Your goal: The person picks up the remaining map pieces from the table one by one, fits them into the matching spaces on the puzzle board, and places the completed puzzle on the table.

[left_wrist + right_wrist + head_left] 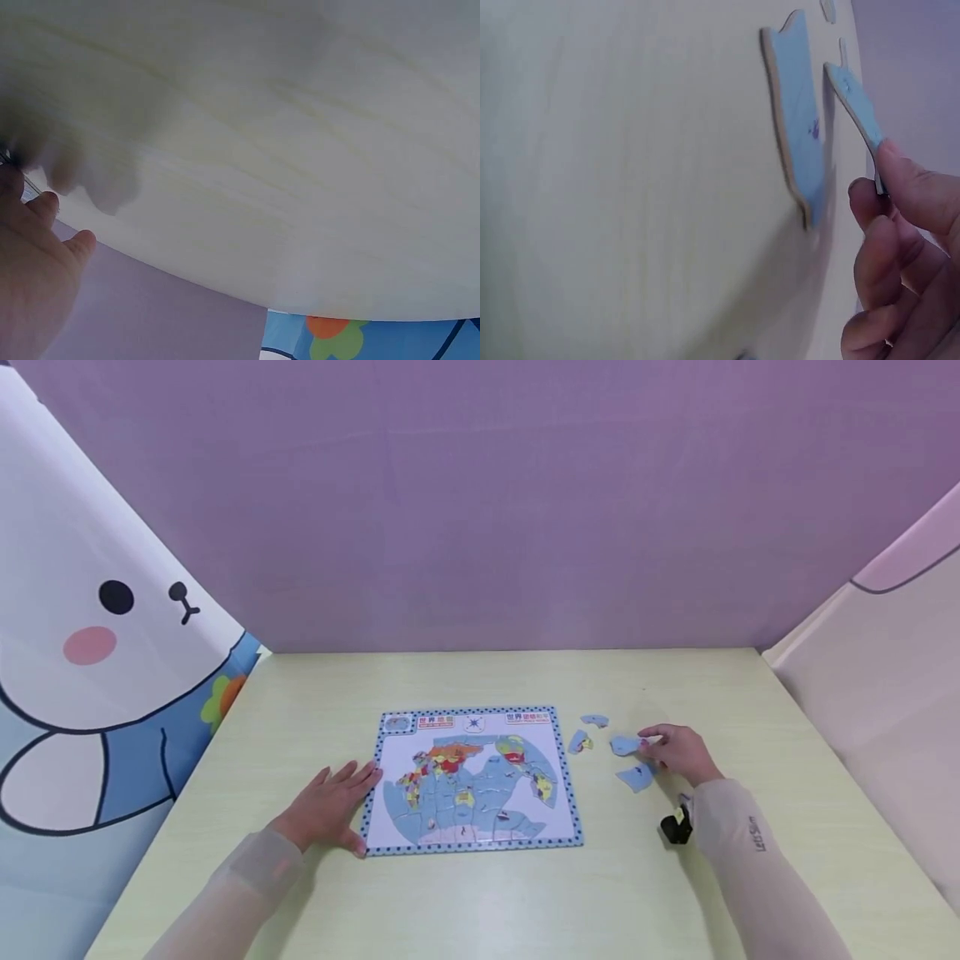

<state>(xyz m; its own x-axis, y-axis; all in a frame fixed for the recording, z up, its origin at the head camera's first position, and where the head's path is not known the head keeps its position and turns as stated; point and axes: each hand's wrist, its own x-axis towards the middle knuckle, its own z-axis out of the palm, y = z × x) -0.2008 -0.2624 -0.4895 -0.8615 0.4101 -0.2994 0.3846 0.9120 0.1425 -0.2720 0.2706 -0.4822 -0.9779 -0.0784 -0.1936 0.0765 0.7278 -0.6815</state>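
Note:
A world-map puzzle board (480, 852) with a blue dotted border lies flat on the table, partly filled with pieces; white gaps show in its upper middle and right side. My left hand (330, 802) rests with spread fingers along the board's left edge. To the right of the board, my right hand (681, 753) pinches a blue puzzle piece (861, 109) between thumb and fingers, its far end tipped toward the table. Just nearer to me lies another blue piece (636, 777) with a small dark print. Two more loose pieces, a small blue one (595, 721) and a blue-and-yellow one (577, 742), lie beside the board.
The pale wooden table (495, 910) meets a purple backdrop (480, 527) at its far edge. A cartoon-printed cloth (75, 710) hangs on the left, and a pale cloth (885, 693) on the right. A black device (677, 828) sits at the right wrist.

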